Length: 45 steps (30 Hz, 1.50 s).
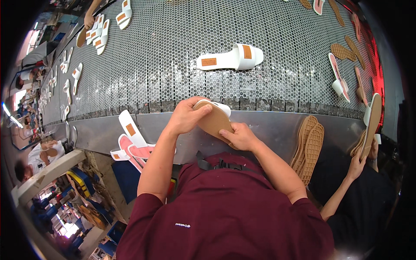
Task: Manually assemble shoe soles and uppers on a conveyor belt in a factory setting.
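Note:
A slide sandal (212, 125) is held sole-up in front of my body, its tan outsole facing me and some white upper showing at the far side. My left hand (188, 117) grips its far left end, thumb on the sole. My right hand (241, 137) pinches the nearer right edge, thumb pressed on the tan surface. Beyond my hands, a finished-looking white slide (225, 60) with brown patches lies on the perforated conveyor (164, 47). Left of my left forearm are white and pink sandal uppers (132, 138), partly overlapping. By my right forearm a stack of tan outsoles (307, 147) rests on the metal ledge.
A metal ledge (264, 130) runs along the conveyor's near side. More white slides (98, 34) lie far left, beside another person's hand (89, 21). Tan soles (343, 52) and pink-lined slides lie at right, where a co-worker's hand (356, 167) holds a sole.

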Each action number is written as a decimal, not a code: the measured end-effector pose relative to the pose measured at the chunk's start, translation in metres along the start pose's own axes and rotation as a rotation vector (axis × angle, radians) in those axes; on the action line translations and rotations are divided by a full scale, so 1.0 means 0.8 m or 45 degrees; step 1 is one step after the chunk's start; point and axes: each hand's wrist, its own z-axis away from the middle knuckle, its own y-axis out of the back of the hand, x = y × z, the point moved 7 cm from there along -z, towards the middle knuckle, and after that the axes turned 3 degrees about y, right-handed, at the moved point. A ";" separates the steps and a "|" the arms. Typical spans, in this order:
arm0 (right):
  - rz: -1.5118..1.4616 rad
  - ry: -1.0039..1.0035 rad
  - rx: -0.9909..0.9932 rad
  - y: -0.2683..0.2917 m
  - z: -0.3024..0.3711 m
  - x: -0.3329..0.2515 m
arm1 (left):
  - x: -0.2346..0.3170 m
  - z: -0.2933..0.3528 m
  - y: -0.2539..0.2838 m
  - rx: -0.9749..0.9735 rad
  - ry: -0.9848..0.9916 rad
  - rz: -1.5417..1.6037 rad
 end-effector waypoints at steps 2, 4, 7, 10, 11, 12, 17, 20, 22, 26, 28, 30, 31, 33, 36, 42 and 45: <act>0.047 0.063 0.040 0.004 -0.002 0.006 | 0.000 -0.003 -0.004 0.053 -0.044 0.044; 0.074 0.093 0.064 0.008 -0.001 0.007 | -0.002 -0.003 -0.008 0.089 -0.076 0.090; 0.085 0.094 0.062 0.014 0.006 0.002 | -0.003 0.000 -0.011 0.124 -0.103 0.131; 0.105 0.100 0.046 0.020 0.010 0.001 | 0.002 0.004 -0.013 0.164 -0.121 0.100; 0.117 0.102 0.050 0.022 0.011 0.000 | 0.004 0.005 -0.014 0.176 -0.123 0.084; 0.129 0.104 0.053 0.024 0.013 -0.001 | 0.006 0.006 -0.016 0.187 -0.125 0.068; 0.191 0.119 0.041 0.044 0.023 -0.009 | 0.026 0.009 -0.024 0.292 -0.251 -0.059; 0.299 0.191 0.026 0.051 0.022 -0.003 | 0.020 0.009 -0.026 0.353 -0.288 -0.127; 0.419 0.177 -0.008 0.059 0.027 -0.004 | -0.003 0.012 -0.025 0.400 -0.261 -0.069; 0.352 0.068 -0.001 0.099 0.054 0.020 | -0.064 0.015 -0.009 0.458 -0.123 0.226; 0.083 0.093 0.082 0.118 0.061 0.046 | -0.095 0.023 -0.012 0.497 -0.018 0.261; -0.242 0.173 0.187 0.124 0.065 0.061 | -0.134 0.033 -0.020 0.584 0.078 0.196; -0.211 0.177 0.218 0.124 0.069 0.061 | -0.112 0.045 -0.026 0.652 -0.153 -0.209; -0.156 0.192 0.284 0.118 0.071 0.055 | -0.053 0.071 -0.068 0.762 -0.638 -1.022; -0.053 0.223 0.299 0.107 0.073 0.029 | 0.033 0.067 -0.162 0.217 -0.809 -0.938; 0.002 0.307 0.391 0.103 0.086 0.016 | 0.025 0.035 -0.207 0.112 -0.778 -0.954; -0.218 0.294 0.476 0.110 0.103 0.025 | 0.027 0.041 -0.203 0.126 -0.730 -0.921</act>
